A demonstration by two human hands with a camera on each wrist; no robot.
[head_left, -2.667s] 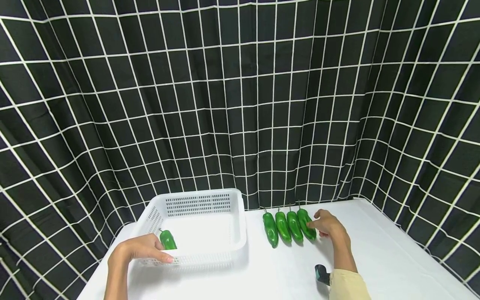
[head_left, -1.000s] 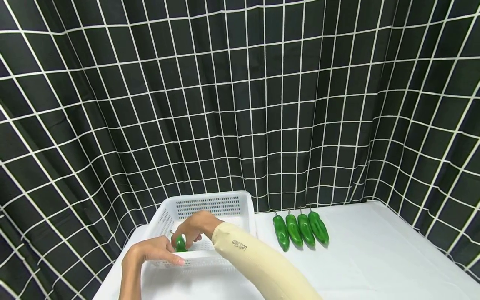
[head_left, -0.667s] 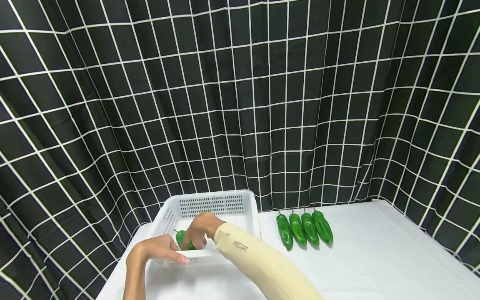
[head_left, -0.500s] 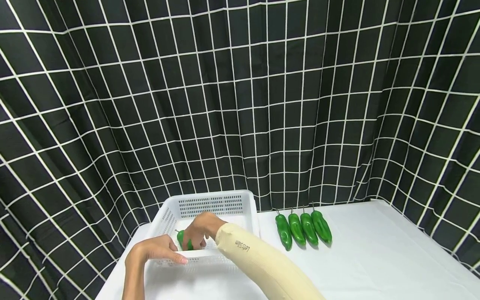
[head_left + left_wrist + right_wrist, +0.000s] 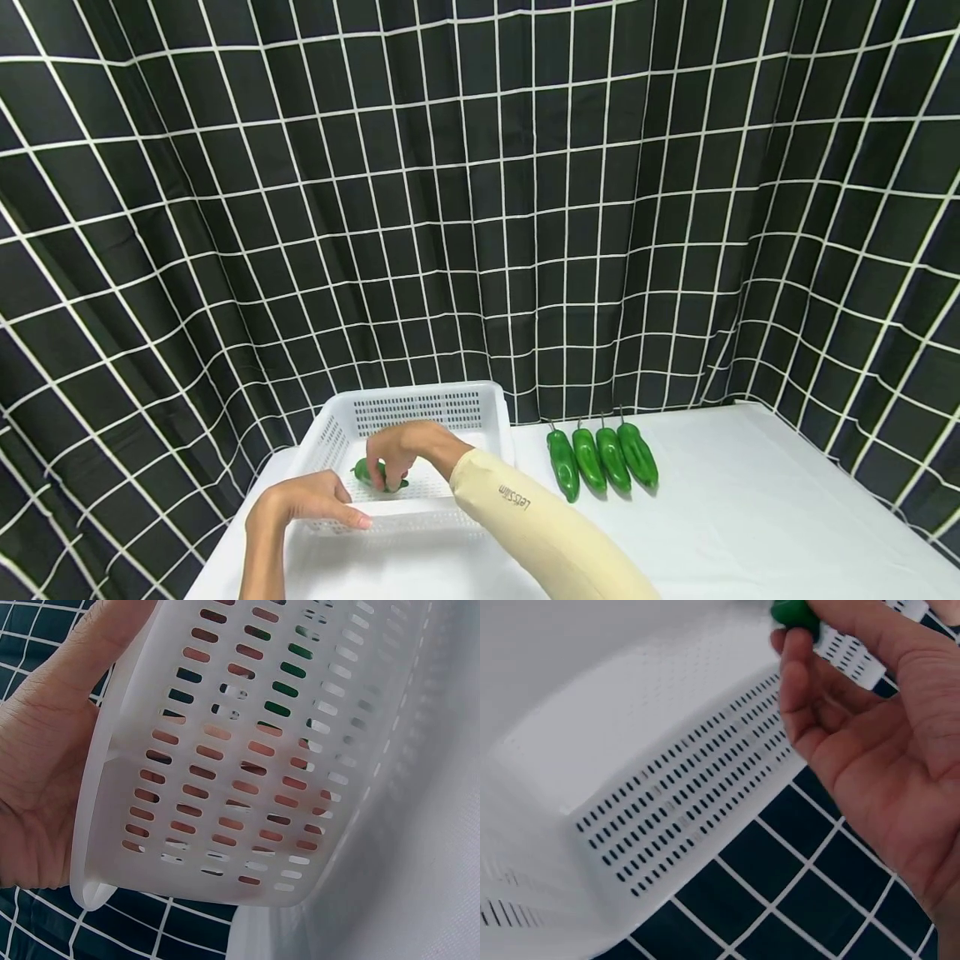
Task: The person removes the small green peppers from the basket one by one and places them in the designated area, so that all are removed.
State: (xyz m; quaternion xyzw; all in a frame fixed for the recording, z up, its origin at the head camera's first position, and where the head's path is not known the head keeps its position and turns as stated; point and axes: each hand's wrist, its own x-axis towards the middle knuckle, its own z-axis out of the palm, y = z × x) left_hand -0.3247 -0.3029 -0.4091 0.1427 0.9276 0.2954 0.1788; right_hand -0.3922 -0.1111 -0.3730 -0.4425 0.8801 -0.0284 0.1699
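In the head view a white slotted plastic basket (image 5: 423, 506) stands on the table's left half. My left hand (image 5: 303, 498) grips its near left rim, thumb outside the wall. The left wrist view shows that hand (image 5: 45, 757) at the rim, with some green behind the slots. Inside the basket, my right hand (image 5: 408, 442) pinches a green pepper (image 5: 362, 472) that lies nearly sideways near the near left corner; the fingers cover its middle. From the right wrist, only one end of the pepper (image 5: 791, 611) shows beside the thumb and curled fingers of the right hand (image 5: 877, 742).
Several green peppers (image 5: 588, 458) lie side by side on the white tablecloth (image 5: 720, 500), right of the basket, stems toward the back. A black curtain with a white grid (image 5: 555, 208) hangs behind the table and along both sides.
The right hand has left the pepper row at the right and come into the basket. It has turned the pepper there from lengthwise to nearly sideways. The left hand keeps its grip on the rim.
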